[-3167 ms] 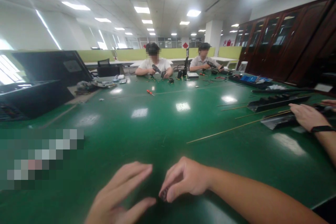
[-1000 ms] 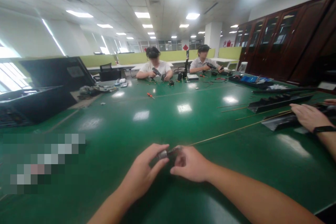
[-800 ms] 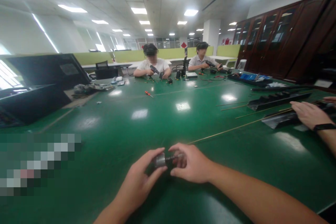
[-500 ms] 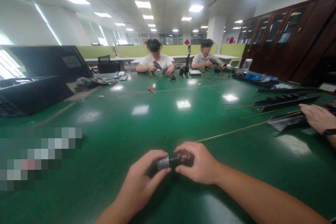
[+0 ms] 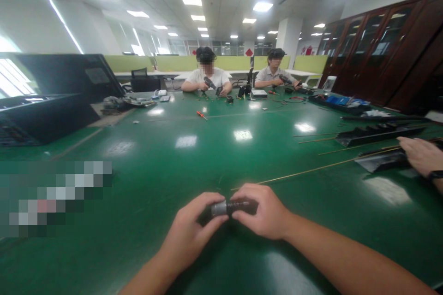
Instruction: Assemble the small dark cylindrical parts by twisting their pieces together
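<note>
A small cylinder with a silver-grey body and a dark, ribbed narrower end (image 5: pixel 219 209) lies sideways between my hands, above the green tabletop. My left hand (image 5: pixel 194 223) grips its grey body between thumb and fingers. Around the dark end curl the thumb and fingers of my right hand (image 5: pixel 265 212), closed on it near the middle. The tip of that end is partly in shadow inside my right palm, so its exact shape cannot be made out.
A thin brass-coloured rod (image 5: pixel 297 175) runs from my right hand toward black metal channels (image 5: pixel 380 161), where another person's hand (image 5: pixel 420 154) rests. A red screwdriver (image 5: pixel 201 115) lies farther off. Two people hold power drills across the green table (image 5: pixel 166 166). A black monitor (image 5: pixel 69 73) stands left.
My right hand's fingers have come closer to my left hand, covering more of the cylinder's dark end. The view has shifted slightly.
</note>
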Action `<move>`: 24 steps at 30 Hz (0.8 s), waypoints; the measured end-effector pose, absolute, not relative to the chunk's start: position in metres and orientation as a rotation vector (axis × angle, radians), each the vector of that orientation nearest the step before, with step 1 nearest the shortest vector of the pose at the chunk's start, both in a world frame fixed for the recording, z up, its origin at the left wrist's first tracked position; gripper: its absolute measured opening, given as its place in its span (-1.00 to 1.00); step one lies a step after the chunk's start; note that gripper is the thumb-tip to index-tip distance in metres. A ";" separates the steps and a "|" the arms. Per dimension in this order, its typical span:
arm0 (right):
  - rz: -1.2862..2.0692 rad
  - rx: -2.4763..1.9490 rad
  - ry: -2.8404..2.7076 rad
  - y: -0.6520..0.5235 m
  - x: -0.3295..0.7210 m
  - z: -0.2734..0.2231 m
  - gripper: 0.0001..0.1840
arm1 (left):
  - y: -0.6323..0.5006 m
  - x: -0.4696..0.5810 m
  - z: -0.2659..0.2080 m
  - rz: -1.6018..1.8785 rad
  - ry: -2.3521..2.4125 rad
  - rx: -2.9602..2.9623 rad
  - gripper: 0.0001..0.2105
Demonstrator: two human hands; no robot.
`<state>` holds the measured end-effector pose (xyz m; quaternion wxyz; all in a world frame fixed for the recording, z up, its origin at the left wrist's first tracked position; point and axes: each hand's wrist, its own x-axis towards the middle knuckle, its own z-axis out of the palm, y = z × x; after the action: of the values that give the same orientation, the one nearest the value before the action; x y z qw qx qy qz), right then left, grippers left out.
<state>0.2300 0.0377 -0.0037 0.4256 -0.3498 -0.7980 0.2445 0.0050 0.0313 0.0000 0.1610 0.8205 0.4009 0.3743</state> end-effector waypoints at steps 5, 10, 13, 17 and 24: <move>0.634 -0.876 -2.000 0.037 0.229 -0.003 -0.77 | 0.031 0.005 -0.001 1.055 1.150 2.327 -0.78; 0.652 -0.883 -2.002 0.035 0.228 -0.002 -0.79 | 0.030 0.007 0.001 1.070 1.122 2.324 -0.79; 0.653 -0.876 -1.996 0.035 0.227 -0.002 -0.81 | 0.030 0.007 0.000 1.061 1.112 2.324 -0.79; 0.659 -0.881 -1.998 0.035 0.227 -0.003 -0.87 | 0.030 0.008 -0.002 1.062 1.103 2.328 -0.76; 0.670 -0.886 -1.996 0.036 0.227 -0.002 -0.90 | 0.030 0.008 -0.003 1.084 1.102 2.359 -0.76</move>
<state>0.2271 0.0364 -0.0025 0.4154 -0.3529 -0.7948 0.2669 0.0080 0.0303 -0.0027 0.1598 0.8258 0.3855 0.3794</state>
